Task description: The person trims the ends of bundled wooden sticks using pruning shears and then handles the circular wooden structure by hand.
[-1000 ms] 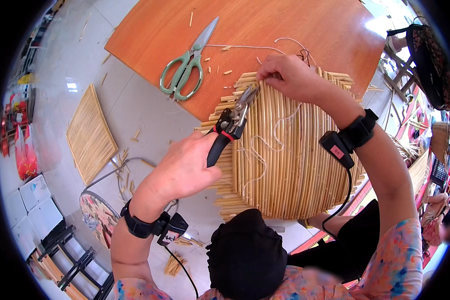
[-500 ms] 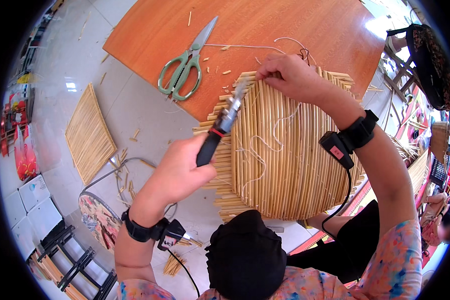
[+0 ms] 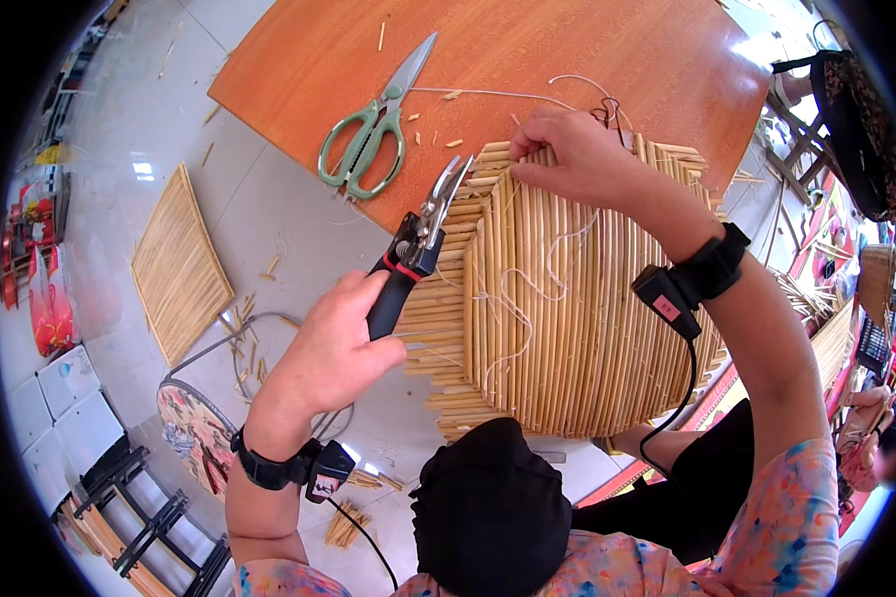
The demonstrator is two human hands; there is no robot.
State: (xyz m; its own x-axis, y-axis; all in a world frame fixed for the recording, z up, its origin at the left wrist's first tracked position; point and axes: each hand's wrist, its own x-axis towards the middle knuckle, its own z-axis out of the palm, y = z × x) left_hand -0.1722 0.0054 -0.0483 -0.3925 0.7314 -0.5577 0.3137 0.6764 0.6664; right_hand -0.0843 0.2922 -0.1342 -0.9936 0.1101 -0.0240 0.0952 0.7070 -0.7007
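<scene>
My left hand (image 3: 343, 343) is closed round the black handles of pruning shears (image 3: 418, 239). Their metal blades are parted and point away from me, just beside the panel's left edge. A large panel of straw-coloured stalks (image 3: 567, 328) lies partly on the table, with uneven stalk ends sticking out on its left. At its far edge my right hand (image 3: 572, 154) is bent, thumb and forefinger closing on the stalk ends; the exact pinch is partly hidden. A loose white thread (image 3: 528, 323) winds over the panel.
Green-handled scissors (image 3: 373, 144) lie on the orange-brown wooden table (image 3: 558, 45) among stalk scraps. A smaller diamond-shaped stalk panel (image 3: 181, 264) is on the tiled floor at left, near cut pieces. A patterned round seat (image 3: 194, 433) stands beside my left forearm.
My left hand has drawn the pruning shears back toward me and left, off the panel's edge, and the blades now show parted. The right hand stays at the far edge, its fingers slightly shifted.
</scene>
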